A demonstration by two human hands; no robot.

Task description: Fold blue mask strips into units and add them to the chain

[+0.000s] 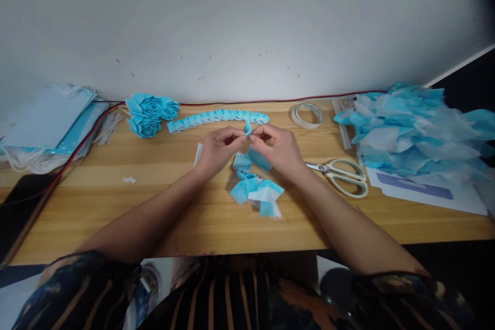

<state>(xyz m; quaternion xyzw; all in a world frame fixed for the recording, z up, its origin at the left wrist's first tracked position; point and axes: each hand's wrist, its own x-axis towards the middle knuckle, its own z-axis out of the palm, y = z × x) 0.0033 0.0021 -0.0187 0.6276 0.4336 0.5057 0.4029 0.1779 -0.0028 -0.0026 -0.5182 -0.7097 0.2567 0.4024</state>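
Between my left hand and my right hand, a small folded piece of blue fabric is pinched by the thumbs and fingertips of both. Below them on the wooden table lie several loose blue and white fabric pieces, crumpled together. Just beyond the fingers runs a curved row of folded blue pieces, overlapping one another. White-handled scissors rest beside my right forearm. A narrow white strip lies next to my left hand.
Blue fabric roses sit at the back left, near stacked face masks and a phone. A tape roll lies at the back. A big heap of blue and white pieces covers the right. A red-black cable follows the wall.
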